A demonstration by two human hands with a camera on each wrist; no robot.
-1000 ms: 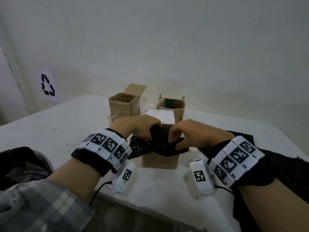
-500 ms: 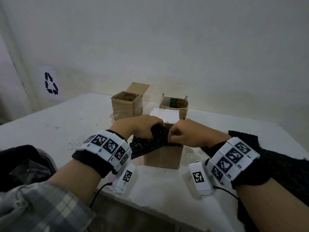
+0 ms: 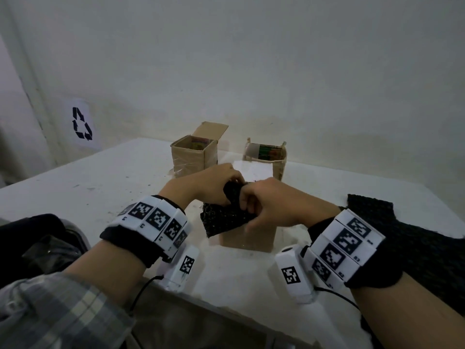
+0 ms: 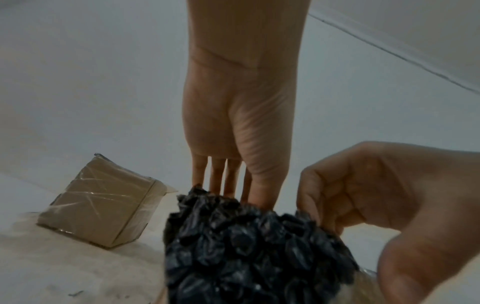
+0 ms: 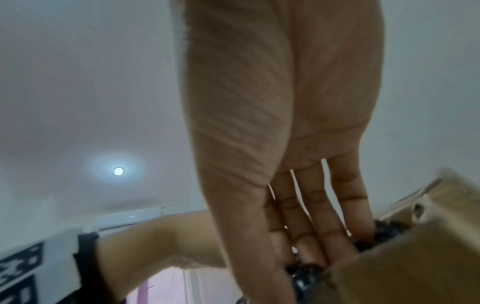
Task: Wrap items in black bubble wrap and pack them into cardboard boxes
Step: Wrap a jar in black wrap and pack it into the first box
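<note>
A bundle in black bubble wrap (image 3: pixel 222 217) sits at the mouth of a small cardboard box (image 3: pixel 251 239) in the middle of the table. My left hand (image 3: pixel 226 191) curls over the bundle's top left. My right hand (image 3: pixel 245 206) pinches its top right, knuckles almost touching the left. In the left wrist view the left fingers (image 4: pixel 230 183) reach down behind the crinkled wrap (image 4: pixel 246 246) while the right hand (image 4: pixel 337 197) grips its edge. The right wrist view has the right fingers (image 5: pixel 314 236) pushed onto the wrap beside the box wall (image 5: pixel 415 253). What is wrapped is hidden.
Two more open cardboard boxes (image 3: pixel 193 157) (image 3: pixel 266 157) with colourful contents stand at the back, with a white flap (image 3: pixel 254 171) just in front. A large sheet of black bubble wrap (image 3: pixel 402 240) lies at the right. A dark bag (image 3: pixel 40 243) sits left of the table's near edge.
The hands have drawn closer together over the box. The wrap that spread over the box's right side is now gathered under the right hand.
</note>
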